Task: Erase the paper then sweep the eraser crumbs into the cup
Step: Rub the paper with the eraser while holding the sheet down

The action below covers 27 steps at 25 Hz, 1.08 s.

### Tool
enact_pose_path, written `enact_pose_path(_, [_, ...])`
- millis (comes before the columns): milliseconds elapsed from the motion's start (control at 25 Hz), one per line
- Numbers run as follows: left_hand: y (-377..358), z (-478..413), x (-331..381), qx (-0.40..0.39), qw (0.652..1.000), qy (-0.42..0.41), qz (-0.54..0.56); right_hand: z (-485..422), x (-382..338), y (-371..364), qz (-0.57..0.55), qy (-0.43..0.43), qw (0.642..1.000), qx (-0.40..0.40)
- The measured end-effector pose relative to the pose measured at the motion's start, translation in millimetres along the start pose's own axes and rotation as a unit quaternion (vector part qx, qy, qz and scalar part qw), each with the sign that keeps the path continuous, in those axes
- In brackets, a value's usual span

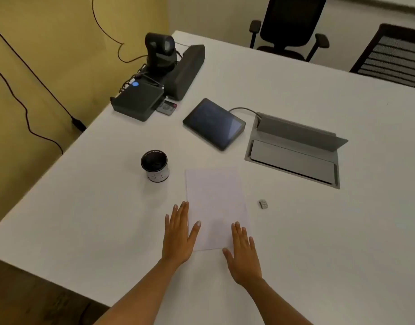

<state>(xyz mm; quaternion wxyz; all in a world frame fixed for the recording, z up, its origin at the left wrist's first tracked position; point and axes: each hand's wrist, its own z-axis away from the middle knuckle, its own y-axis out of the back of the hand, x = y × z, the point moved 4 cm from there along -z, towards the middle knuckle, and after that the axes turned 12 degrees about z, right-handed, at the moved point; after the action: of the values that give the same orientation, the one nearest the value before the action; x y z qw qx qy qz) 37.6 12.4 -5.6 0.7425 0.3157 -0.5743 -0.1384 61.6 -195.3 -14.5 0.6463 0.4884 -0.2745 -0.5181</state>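
Head view shows both hands with fingers straight and spread, holding nothing. The left hand lies flat along the near left edge of the white rectangular sheet of paper, thumb on it. The right hand rests at the sheet's near right corner.

The small grey block eraser lies just right of the sheet on the white table. The black-lined white cup stands off its far left corner.

Any marks are too faint to make out, perhaps light pencil. The left palm should pin the sheet while the right fetches the eraser. Short, light strokes would leave crumbs on the paper.
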Motion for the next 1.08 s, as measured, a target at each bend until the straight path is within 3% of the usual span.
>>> enact_pose_path(400, [-39,-30,-38,-0.053,0.996,-0.005,-0.07,-14,19,-47,-0.045,0.012,0.999,-0.014])
enact_pose_path(720, [-53,-33,-64,-0.028,0.99,-0.056,-0.124,-15,26,-69,0.0,0.022,0.997,0.08])
enact_pose_path(840, [-50,-31,-60,-0.032,0.99,-0.064,-0.119,-22,29,-56,-0.061,0.025,0.99,0.124])
enact_pose_path(1080, [-50,-33,-60,-0.033,0.988,-0.083,-0.127,-78,95,-2,-0.232,-0.174,0.931,0.219])
